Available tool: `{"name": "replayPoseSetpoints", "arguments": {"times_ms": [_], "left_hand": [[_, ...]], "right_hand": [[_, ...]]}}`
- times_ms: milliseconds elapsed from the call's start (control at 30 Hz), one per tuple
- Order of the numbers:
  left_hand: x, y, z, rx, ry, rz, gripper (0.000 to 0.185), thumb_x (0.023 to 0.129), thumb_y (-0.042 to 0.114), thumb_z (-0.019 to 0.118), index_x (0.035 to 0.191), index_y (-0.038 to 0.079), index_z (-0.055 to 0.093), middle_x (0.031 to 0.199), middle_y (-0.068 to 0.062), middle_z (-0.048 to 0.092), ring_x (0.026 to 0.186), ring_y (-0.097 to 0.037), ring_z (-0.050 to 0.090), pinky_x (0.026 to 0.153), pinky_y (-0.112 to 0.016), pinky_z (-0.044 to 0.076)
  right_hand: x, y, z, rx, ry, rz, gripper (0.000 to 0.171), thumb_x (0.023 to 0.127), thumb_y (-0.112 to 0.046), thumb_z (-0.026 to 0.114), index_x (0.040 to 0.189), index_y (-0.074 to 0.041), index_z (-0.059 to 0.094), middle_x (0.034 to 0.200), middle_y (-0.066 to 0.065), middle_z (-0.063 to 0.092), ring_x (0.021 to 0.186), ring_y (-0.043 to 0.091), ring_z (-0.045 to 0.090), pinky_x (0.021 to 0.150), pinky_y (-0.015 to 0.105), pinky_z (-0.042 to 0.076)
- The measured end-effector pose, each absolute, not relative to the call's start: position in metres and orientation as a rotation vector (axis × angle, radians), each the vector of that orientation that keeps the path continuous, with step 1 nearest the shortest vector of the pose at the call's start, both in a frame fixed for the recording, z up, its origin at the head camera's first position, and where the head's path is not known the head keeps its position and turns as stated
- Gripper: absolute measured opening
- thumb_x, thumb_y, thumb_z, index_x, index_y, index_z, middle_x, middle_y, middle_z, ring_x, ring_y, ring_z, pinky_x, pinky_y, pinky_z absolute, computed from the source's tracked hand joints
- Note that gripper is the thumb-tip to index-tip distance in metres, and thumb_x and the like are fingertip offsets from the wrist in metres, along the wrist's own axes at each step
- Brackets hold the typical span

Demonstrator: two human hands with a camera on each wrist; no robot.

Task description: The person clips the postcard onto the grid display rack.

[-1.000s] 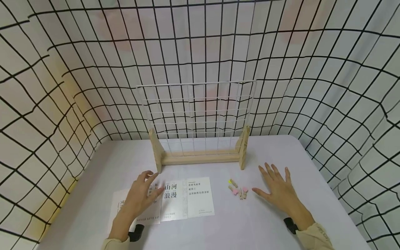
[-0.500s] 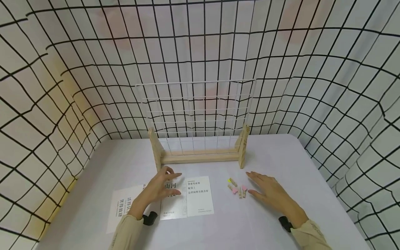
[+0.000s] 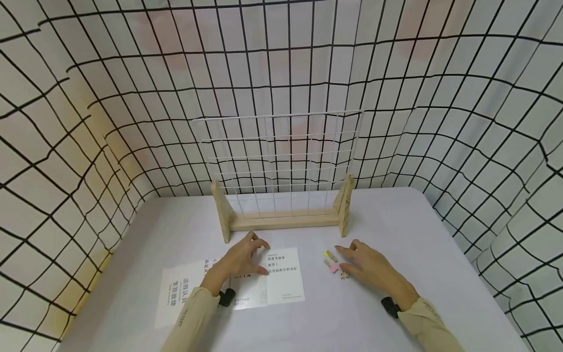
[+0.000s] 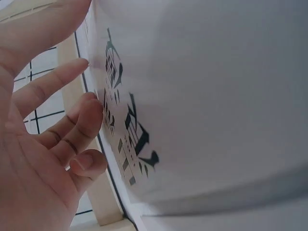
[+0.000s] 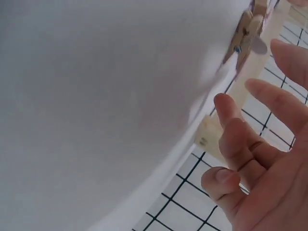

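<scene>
Hands released: left hand (image 3: 244,258) arched over cards (image 3: 281,276); right hand (image 3: 367,264) seemingly touching clothespins (image 3: 335,266).

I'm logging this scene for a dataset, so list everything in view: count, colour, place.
Table: one, white, under everything.
Wire grid stand: one, white mesh in a light wooden base, upright at the table's back.
Printed cards: at least three, white with black text, overlapping in front of the stand.
Clothespins: a few, wood with pink and yellow ends, right of the cards.
Backdrop: white with black grid, all round.
Left hand: on the cards.
Right hand: at the clothespins.
</scene>
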State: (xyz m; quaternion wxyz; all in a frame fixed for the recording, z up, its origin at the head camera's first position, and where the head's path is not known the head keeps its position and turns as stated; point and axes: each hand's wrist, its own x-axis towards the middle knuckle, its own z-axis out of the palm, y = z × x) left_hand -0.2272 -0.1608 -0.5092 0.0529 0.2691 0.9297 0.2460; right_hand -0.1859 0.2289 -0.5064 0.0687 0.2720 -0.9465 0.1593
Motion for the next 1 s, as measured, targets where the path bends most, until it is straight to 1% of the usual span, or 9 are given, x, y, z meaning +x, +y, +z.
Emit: {"name": "replayPoseSetpoints", "arguments": {"times_ms": [167,267,467,567,667,800,1000], "left_hand": [[-0.231,-0.158,-0.510,0.793,2.779,0.785,0.065,0.072,0.035,0.095,0.126,0.015,0.067,0.116,-0.007,0.053,0.092,-0.015,0.048,0.077,-0.028,0.044],[-0.232,-0.157,-0.510,0.785,2.766,0.795,0.064,0.071,0.034,0.096,0.124,0.014,0.067,0.117,-0.007,0.054,0.095,-0.015,0.050,0.078,-0.030,0.047],[-0.236,-0.154,-0.506,0.743,2.727,0.827,0.060,0.070,0.031,0.097,0.118,0.012,0.067,0.118,-0.004,0.053,0.099,-0.016,0.052,0.085,-0.033,0.048],[-0.238,-0.153,-0.504,0.723,2.718,0.841,0.059,0.069,0.031,0.098,0.115,0.011,0.066,0.118,-0.003,0.053,0.099,-0.016,0.052,0.086,-0.034,0.049],[-0.240,-0.152,-0.504,0.701,2.714,0.843,0.060,0.068,0.031,0.099,0.113,0.010,0.066,0.117,-0.003,0.053,0.099,-0.016,0.052,0.085,-0.034,0.048],[-0.242,-0.151,-0.506,0.690,2.701,0.878,0.062,0.067,0.028,0.099,0.113,0.009,0.064,0.115,-0.003,0.054,0.095,-0.015,0.051,0.084,-0.031,0.048],[-0.242,-0.150,-0.509,0.684,2.646,0.988,0.060,0.067,0.020,0.099,0.113,0.010,0.062,0.104,-0.001,0.062,0.083,-0.014,0.052,0.072,-0.024,0.046]], "right_hand": [[-0.188,0.222,-0.507,0.803,-2.903,0.552,0.044,0.098,-0.027,0.071,0.139,-0.012,0.066,0.095,-0.003,0.054,0.074,0.003,0.037,0.060,0.018,0.034],[-0.190,0.219,-0.510,0.817,-2.903,0.577,0.043,0.099,-0.026,0.071,0.139,-0.012,0.066,0.093,-0.004,0.053,0.073,0.002,0.036,0.059,0.018,0.033],[-0.196,0.213,-0.510,0.836,-2.941,0.571,0.041,0.100,-0.025,0.068,0.139,-0.012,0.066,0.095,-0.003,0.054,0.074,0.004,0.038,0.060,0.019,0.034],[-0.198,0.210,-0.505,0.847,-2.967,0.528,0.040,0.101,-0.025,0.067,0.139,-0.013,0.066,0.098,-0.001,0.056,0.075,0.005,0.040,0.062,0.019,0.035],[-0.200,0.208,-0.502,0.871,-2.971,0.498,0.037,0.102,-0.023,0.066,0.137,-0.011,0.068,0.099,0.001,0.058,0.074,0.005,0.041,0.060,0.019,0.035],[-0.202,0.208,-0.501,0.882,-2.948,0.467,0.033,0.101,-0.021,0.066,0.132,-0.010,0.071,0.095,-0.001,0.058,0.069,0.002,0.038,0.057,0.018,0.033],[-0.206,0.204,-0.503,0.926,-2.875,0.405,0.027,0.096,-0.019,0.072,0.121,-0.009,0.077,0.088,-0.004,0.058,0.065,0.000,0.035,0.054,0.016,0.032]]}}
